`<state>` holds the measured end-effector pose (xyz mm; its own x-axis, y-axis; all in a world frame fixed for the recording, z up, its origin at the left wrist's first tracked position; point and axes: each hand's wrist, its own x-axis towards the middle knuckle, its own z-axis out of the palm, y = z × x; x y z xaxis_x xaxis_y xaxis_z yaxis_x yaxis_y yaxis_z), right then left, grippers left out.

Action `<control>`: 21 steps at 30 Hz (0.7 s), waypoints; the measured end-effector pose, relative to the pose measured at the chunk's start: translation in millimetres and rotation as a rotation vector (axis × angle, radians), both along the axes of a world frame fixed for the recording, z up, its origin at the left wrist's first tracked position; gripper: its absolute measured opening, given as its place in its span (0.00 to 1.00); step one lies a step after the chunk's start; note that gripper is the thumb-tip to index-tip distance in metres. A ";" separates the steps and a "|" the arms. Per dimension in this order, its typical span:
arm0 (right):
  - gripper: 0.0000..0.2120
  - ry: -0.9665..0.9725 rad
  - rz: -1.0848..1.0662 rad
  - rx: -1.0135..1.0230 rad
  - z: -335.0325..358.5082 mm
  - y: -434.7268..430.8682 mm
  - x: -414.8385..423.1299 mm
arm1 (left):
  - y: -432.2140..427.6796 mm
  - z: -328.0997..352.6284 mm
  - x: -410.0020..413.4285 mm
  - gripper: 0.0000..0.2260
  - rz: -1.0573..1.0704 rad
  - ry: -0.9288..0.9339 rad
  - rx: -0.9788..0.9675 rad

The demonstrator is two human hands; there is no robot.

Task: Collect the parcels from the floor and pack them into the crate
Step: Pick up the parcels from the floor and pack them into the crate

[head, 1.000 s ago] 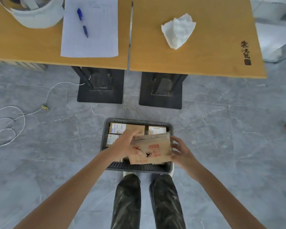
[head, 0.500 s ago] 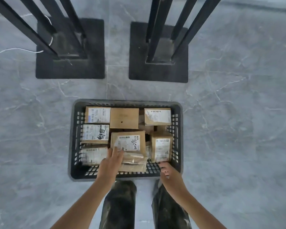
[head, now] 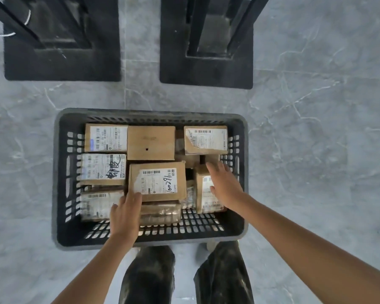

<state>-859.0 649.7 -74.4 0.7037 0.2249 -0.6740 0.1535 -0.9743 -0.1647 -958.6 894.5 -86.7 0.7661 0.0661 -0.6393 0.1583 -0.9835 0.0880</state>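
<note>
- Grey marble-patterned tiled floor (head: pixel 316 150) fills the frame, and everything else stands on it
- Dark grey perforated plastic crate (head: pixel 149 113) sits in the middle of the frame and holds every parcel in view
- Two black square base plates, one at upper left (head: pixel 62 66) and one at upper centre (head: pixel 206 77), each carry black metal legs that run out of the top of the frame; both lie apart from the crate
- Two legs in dark trousers (head: pixel 149 275) stand at the bottom edge, just below the crate's near wall
- Plain brown cardboard box (head: pixel 150 142) lies flat in the upper middle of the crate, between a white-labelled box at upper left (head: pixel 105 138) and another at upper right (head: pixel 205 140)
- Brown box with a white label and black handwriting (head: pixel 158 182) lies on top in the centre, over a tape-wrapped brown parcel (head: pixel 160 212)
- Two more labelled parcels, one (head: pixel 102 170) above the other (head: pixel 97 205), line the crate's left side
- Narrow brown box (head: pixel 203 194) lies at the crate's right side
- Left hand (head: pixel 125 213) reaches in from below; its fingers (head: pixel 135 197) are straight and touch the near left corner of the handwritten box, gripping nothing
- Right hand (head: pixel 225 185) lies over the narrow box, fingers (head: pixel 215 170) straight and spread, holding nothing; whether it presses down cannot be told
- Thin white cable (head: pixel 0 34) curves at the upper left edge
</note>
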 end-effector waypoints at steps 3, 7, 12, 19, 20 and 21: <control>0.39 0.106 0.162 -0.175 -24.6 0.0 8.7 | 1.0 -7.3 0.7 0.11 -0.019 0.025 -0.010; 0.27 0.089 0.050 -0.129 -36.5 -3.2 5.9 | -6.1 3.1 -4.0 0.10 -0.075 0.005 -0.040; 0.08 -0.035 -0.427 0.188 -22.1 -1.1 11.8 | -25.9 28.9 -4.5 0.02 -0.051 -0.021 -0.284; 0.45 0.312 -0.845 0.150 -21.3 0.3 -37.7 | -73.1 43.5 3.3 0.06 -0.001 0.026 -0.457; 0.47 0.292 -0.933 0.230 -24.1 3.2 -42.6 | -77.0 43.4 2.9 0.07 -0.001 0.037 -0.470; 0.45 0.221 -0.985 0.309 -28.6 5.3 -46.4 | -79.1 43.0 1.9 0.07 -0.004 0.047 -0.481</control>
